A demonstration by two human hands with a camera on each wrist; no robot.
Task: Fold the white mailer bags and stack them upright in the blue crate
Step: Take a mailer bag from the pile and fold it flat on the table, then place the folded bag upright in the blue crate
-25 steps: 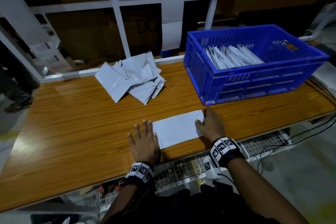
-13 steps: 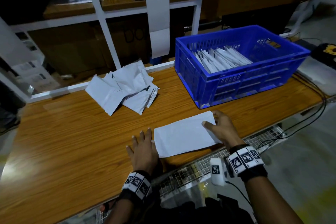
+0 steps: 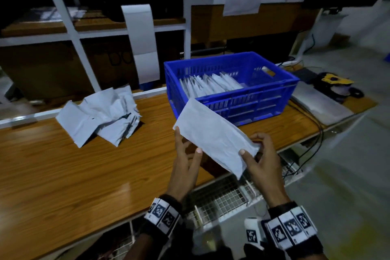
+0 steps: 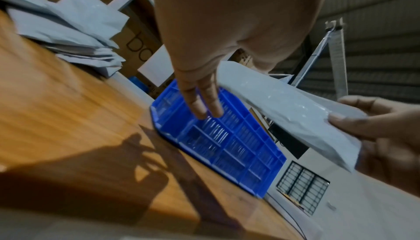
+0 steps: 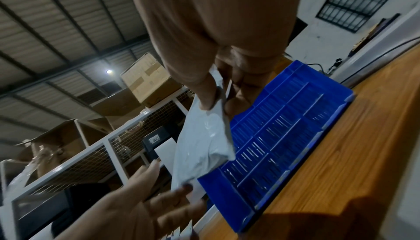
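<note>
The worktop (image 3: 88, 177) is wood-grain laminate, smooth with a soft sheen. On it the blue crate (image 3: 242, 105) is hard moulded plastic, ribbed and slotted, slightly glossy. The folded mailer bag (image 3: 213, 135) in front of the crate is thin plastic film (faintly crinkled, with small glints); the loose mailer pile (image 3: 99, 116) left of the crate looks creased and matt.
</note>
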